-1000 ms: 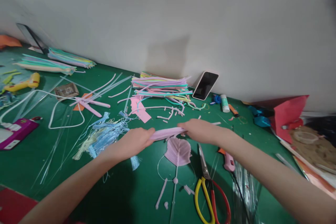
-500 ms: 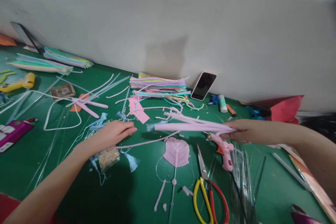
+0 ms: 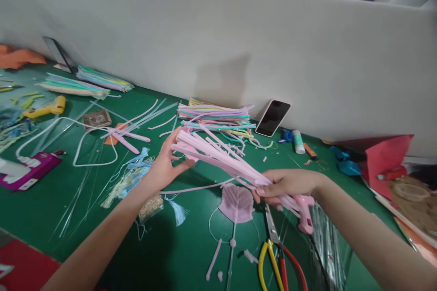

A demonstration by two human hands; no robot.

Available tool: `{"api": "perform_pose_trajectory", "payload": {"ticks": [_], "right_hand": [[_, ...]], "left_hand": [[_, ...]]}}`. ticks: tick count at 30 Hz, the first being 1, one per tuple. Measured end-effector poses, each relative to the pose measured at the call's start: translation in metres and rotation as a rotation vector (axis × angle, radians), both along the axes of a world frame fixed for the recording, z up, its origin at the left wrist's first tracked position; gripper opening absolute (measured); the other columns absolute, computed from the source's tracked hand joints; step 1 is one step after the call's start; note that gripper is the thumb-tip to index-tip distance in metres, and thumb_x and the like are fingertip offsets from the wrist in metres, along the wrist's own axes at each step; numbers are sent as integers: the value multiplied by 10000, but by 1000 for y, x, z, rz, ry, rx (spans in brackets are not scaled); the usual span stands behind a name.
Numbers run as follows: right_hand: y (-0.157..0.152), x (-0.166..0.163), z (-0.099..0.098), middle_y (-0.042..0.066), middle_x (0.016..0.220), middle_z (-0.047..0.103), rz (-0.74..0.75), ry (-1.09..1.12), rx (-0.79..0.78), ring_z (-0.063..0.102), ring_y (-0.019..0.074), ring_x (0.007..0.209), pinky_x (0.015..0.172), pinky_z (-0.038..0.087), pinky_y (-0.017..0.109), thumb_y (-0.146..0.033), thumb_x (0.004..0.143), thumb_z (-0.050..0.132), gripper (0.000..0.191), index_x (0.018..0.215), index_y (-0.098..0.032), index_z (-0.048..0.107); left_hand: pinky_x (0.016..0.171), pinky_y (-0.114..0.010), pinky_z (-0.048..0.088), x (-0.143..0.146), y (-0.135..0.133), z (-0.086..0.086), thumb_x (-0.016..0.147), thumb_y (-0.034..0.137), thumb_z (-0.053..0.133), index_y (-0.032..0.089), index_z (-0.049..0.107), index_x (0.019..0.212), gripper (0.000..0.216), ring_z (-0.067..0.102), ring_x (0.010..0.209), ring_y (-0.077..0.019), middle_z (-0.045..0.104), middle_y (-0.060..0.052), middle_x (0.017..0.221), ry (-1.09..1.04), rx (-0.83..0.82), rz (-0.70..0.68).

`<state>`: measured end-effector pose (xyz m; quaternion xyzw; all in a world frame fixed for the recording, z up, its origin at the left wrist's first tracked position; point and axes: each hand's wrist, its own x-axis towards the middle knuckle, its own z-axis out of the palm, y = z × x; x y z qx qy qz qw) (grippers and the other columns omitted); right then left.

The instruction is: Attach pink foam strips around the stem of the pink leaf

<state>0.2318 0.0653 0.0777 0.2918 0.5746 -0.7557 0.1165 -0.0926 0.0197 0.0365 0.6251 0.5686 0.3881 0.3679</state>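
Note:
A bundle of pale pink pipe cleaners (image 3: 221, 160) slants across the middle of the table, lifted above the surface. My right hand (image 3: 287, 186) is closed round its lower right end, thumb on top. At the upper left end, my left hand (image 3: 172, 159) has thumb and fingers spread about the pipe cleaner tips, apparently touching them. Below the bundle lies a pink leaf-shaped piece (image 3: 236, 202) with a clear stem. A pink glue gun (image 3: 305, 216) sits beside my right hand, partly covered by it. Scissors (image 3: 273, 232) with yellow and red handles lie beneath that hand.
Multicoloured pipe cleaners (image 3: 215, 112) lie by the wall, near a leaning phone (image 3: 273, 118) and a glue stick (image 3: 298, 142). Blue tassels (image 3: 179, 211), a bag of beads (image 3: 150, 207), a white cable (image 3: 95, 164) and a purple power strip (image 3: 37, 170) are on the left.
My right hand has brought the pink bundle left and tilted its far end up. My left hand has risen to that end, its fingers spreading. The view has shifted slightly left.

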Motion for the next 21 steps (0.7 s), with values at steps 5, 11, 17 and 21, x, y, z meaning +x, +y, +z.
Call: {"api": "perform_pose_trajectory", "payload": {"ticks": [5, 11, 17, 21], "right_hand": [[-3, 2, -3, -71, 538, 447, 35, -16, -157, 404, 59, 491, 486, 450, 190, -489, 828, 639, 387, 888, -109, 600], [-2, 15, 2, -78, 528, 427, 46, -69, -191, 378, 49, 472, 454, 400, 161, -472, 838, 633, 363, 871, -113, 595], [0, 36, 14, -78, 563, 376, 67, -225, -55, 361, 65, 505, 456, 376, 177, -533, 825, 615, 415, 903, -126, 598], [10, 20, 24, -57, 632, 408, 167, -204, 108, 394, 72, 558, 525, 385, 197, -531, 860, 560, 421, 936, -120, 607]], "left_hand": [[997, -373, 441, 5, 9, 7, 769, 332, 668, 229, 579, 1221, 471, 586, 1115, -225, 639, -48, 1209, -55, -164, -361], [755, -271, 508, 0, 11, 7, 846, 301, 544, 158, 693, 738, 234, 652, 719, -155, 686, -17, 678, -87, -330, -542], [639, -267, 511, -59, -2, 12, 875, 474, 507, 160, 686, 843, 362, 638, 653, -166, 695, -40, 717, 193, -398, -367], [848, -391, 510, -90, -19, 32, 767, 568, 612, 241, 604, 1203, 546, 617, 1057, -296, 653, -69, 1211, 574, -173, -15]]}}
